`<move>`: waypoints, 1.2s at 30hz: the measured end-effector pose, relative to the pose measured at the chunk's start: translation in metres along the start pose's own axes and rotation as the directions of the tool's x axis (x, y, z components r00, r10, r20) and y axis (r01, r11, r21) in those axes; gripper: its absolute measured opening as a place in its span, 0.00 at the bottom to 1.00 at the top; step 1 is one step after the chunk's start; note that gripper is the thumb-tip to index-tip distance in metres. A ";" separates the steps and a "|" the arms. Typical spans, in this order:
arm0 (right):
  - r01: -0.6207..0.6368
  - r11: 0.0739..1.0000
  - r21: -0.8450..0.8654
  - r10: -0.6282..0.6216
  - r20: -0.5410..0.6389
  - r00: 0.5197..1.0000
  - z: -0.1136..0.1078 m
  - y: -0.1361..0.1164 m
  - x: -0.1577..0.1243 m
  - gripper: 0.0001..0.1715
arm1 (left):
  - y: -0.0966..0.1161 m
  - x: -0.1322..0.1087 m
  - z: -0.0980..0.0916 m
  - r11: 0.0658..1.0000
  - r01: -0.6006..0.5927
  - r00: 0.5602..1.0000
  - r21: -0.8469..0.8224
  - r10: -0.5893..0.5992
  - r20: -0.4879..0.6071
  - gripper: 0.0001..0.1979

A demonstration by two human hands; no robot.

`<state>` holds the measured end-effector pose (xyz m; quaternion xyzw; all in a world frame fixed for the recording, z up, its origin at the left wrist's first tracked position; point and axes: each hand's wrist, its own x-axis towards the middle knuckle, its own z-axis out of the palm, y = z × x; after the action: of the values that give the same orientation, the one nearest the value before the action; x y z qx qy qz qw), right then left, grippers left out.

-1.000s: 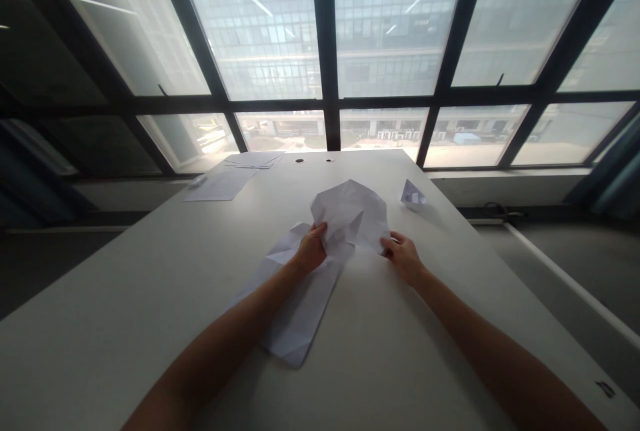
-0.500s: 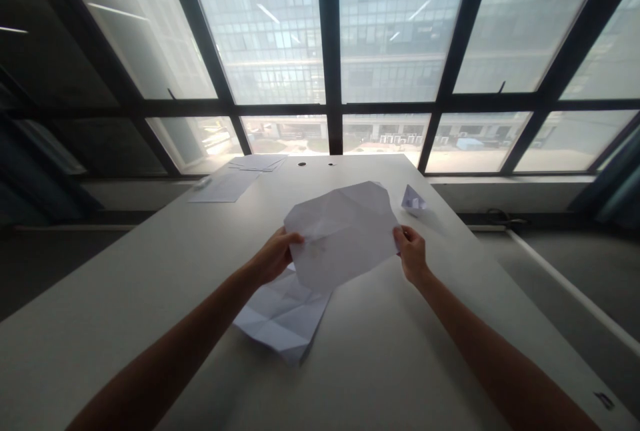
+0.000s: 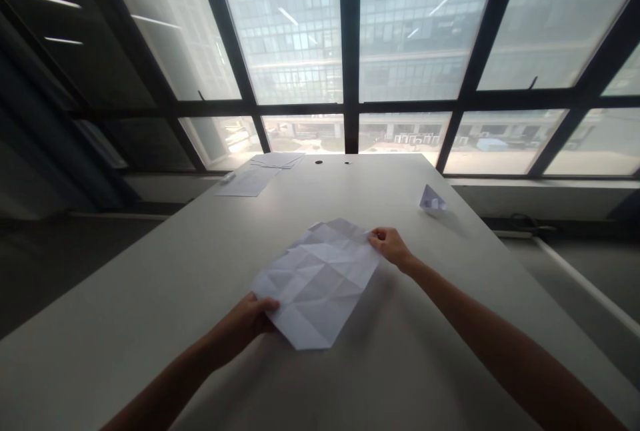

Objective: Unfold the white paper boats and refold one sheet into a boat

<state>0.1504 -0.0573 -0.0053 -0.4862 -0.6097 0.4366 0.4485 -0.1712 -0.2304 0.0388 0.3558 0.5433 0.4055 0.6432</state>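
Note:
A creased white sheet of paper [image 3: 320,284] is tilted just over the table, its fold lines forming a pattern of squares and triangles. My left hand [image 3: 253,316] pinches its near left edge, thumb on top. At the far right corner, my right hand [image 3: 391,244] grips the same sheet between thumb and fingers. A second edge of paper [image 3: 313,225] peeks out behind the sheet's far side; how the two lie against each other is hidden.
A small folded paper piece [image 3: 433,201] stands at the table's right side. Several flat paper sheets [image 3: 245,183] lie at the far left corner. The white table [image 3: 190,264] reaches to a large window with dark frames [image 3: 351,51]. Two small holes are near its far edge.
Both hands have brought the held paper down and nearer, over where the other creased sheet lay. A creased face now shows instead of the smoother one. The view has turned slightly left.

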 end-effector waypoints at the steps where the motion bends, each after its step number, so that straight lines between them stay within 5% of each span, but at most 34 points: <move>1: 0.034 0.997 -0.066 -0.035 0.000 0.999 0.004 -0.003 0.010 0.12 | 0.002 0.000 0.001 1.000 -0.018 1.000 -0.004 0.018 -0.010 0.33; 10: 0.089 0.909 -0.407 -0.099 -0.003 0.995 0.037 -0.002 0.049 0.08 | -0.001 0.001 -0.014 0.985 0.042 0.989 0.166 -0.017 -0.150 0.31; 17: 0.079 0.831 -0.550 -0.076 0.029 0.997 0.042 0.008 0.036 0.12 | 0.004 0.008 -0.047 0.931 -0.059 0.939 0.361 0.174 -0.296 0.45; 21: 0.091 0.778 -0.622 -0.097 0.024 0.995 0.042 0.005 0.028 0.14 | -0.001 0.009 -0.059 0.842 -0.127 0.940 0.525 0.272 -0.208 0.32; 23: 0.108 0.745 -0.659 -0.133 0.012 0.991 0.043 0.005 0.023 0.15 | -0.002 0.007 -0.065 0.730 -0.136 0.925 0.670 0.336 -0.179 0.20; 26: 0.144 0.713 -0.686 -0.189 0.010 0.982 0.045 0.006 0.015 0.16 | 0.005 0.004 -0.064 0.490 -0.163 0.867 0.856 0.485 -0.112 0.15; 30: 0.172 0.691 -0.703 -0.234 0.007 0.972 0.049 0.007 0.010 0.16 | 0.040 0.003 -0.026 0.248 -0.398 0.776 0.883 0.604 0.180 0.16; 36: 0.223 0.660 -0.717 -0.379 -0.062 0.923 0.045 -0.005 0.005 0.20 | 0.080 0.056 0.036 0.267 -0.767 0.634 0.583 0.448 0.630 0.16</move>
<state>0.1046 -0.0570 -0.0096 -0.5532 -0.7509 0.0404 0.3585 -0.1421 -0.1466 0.0934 0.8563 0.3592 0.2539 0.2707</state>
